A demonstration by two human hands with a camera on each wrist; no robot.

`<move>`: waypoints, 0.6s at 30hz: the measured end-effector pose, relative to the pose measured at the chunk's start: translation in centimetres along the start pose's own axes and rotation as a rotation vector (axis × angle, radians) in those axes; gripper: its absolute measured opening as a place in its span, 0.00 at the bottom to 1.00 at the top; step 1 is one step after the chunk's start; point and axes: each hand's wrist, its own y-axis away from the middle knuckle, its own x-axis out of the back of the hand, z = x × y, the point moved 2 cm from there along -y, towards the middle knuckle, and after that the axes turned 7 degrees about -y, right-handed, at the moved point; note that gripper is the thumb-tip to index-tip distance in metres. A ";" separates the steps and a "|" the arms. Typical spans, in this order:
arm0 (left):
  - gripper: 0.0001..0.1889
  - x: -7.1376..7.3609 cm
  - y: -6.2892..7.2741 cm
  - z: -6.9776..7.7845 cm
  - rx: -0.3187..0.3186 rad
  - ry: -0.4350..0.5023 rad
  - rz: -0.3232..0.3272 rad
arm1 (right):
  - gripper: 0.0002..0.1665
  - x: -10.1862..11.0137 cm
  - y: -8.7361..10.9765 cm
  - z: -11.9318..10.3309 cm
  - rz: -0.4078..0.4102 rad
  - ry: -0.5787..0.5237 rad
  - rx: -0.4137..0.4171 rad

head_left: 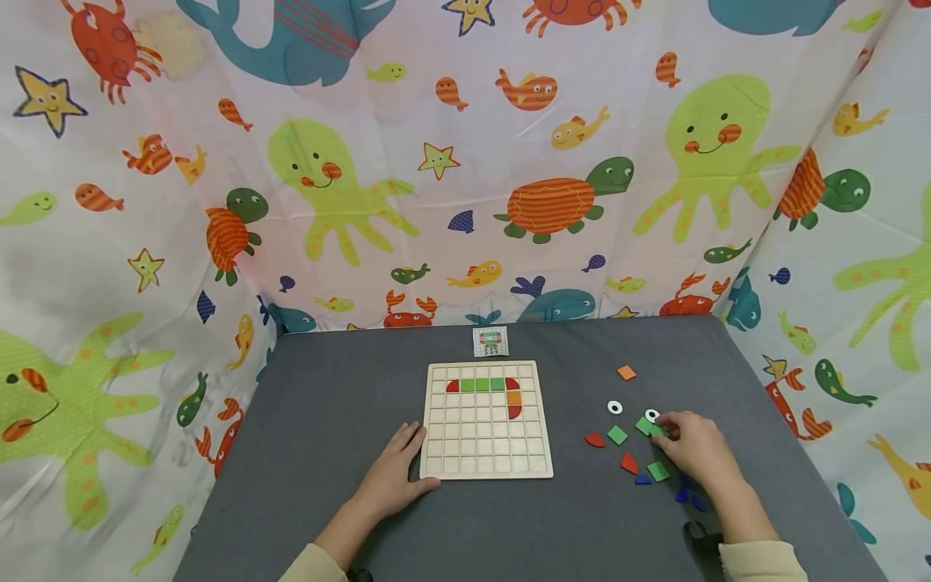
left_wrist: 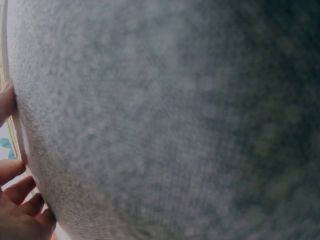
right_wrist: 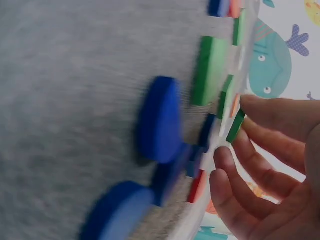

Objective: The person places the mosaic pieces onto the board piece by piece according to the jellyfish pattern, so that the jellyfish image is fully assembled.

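A wooden grid board (head_left: 486,453) lies on the grey table, with red, green and orange pieces set in its upper part. My left hand (head_left: 393,473) rests at the board's left edge and lower left corner, fingers extended; in the left wrist view only some fingers (left_wrist: 20,192) show at the frame's side. Off to the right, my right hand (head_left: 694,449) pinches a green square tile (right_wrist: 236,126) between thumb and finger. Beside those fingertips lie another green tile (head_left: 644,425) and a white ring-like piece with a dark centre (head_left: 652,415).
Around the right hand are scattered red pieces (head_left: 629,463), blue pieces (head_left: 700,503), more green tiles (head_left: 617,436), a second white piece (head_left: 615,407) and an orange square (head_left: 626,373). A small picture card (head_left: 490,341) lies behind the board. A sea-animal curtain (head_left: 451,267) borders the table.
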 end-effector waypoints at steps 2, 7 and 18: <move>0.51 0.0 0.1 0.0 0.000 0.002 0.001 | 0.17 0.2 -0.1 -0.3 0.004 -0.014 0.007; 0.51 0.0 0.1 -0.1 0.004 0.004 -0.001 | 0.17 0.4 -0.2 -1.3 0.012 -0.039 0.058; 0.50 0.1 0.2 0.0 0.001 0.018 -0.004 | 0.16 1.0 -1.3 -4.8 0.026 -0.054 0.192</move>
